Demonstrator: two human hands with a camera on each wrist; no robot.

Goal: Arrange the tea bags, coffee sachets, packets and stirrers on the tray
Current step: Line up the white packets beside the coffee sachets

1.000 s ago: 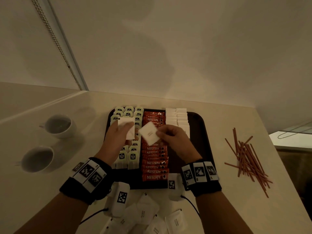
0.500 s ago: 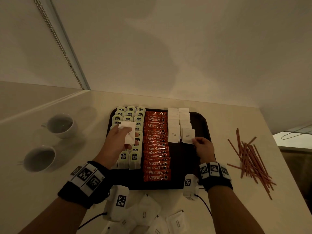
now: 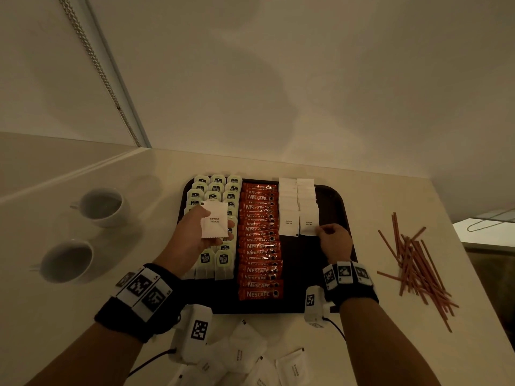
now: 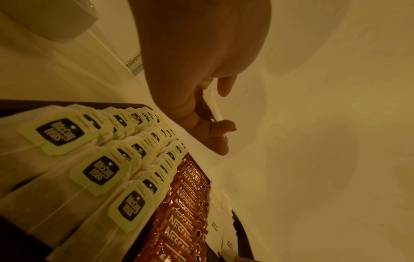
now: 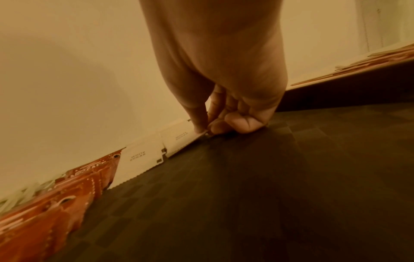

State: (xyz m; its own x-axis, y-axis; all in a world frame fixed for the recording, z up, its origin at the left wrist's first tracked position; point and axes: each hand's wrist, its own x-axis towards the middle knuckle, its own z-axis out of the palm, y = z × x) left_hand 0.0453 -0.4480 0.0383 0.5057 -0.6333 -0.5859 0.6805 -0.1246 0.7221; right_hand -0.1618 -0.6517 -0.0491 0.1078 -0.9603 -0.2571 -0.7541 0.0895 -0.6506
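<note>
A dark tray holds three rows of tea bags, a column of red coffee sachets and two columns of white sugar packets. My left hand hovers over the tea bags and holds a white sugar packet, seen edge-on in the left wrist view. My right hand rests on the tray and pinches the near right corner of the front packet of the right sugar column, as the right wrist view shows. Red-brown stirrers lie loose on the counter at the right.
Two white cups stand on the counter left of the tray. Several loose sugar packets lie on the counter at the tray's near edge. The wall runs close behind the tray. A counter edge drops off at the far right.
My right hand carried a sugar packet from the middle to the right sugar column and set it down at the front. The left hand stayed over the tea bags with its packet.
</note>
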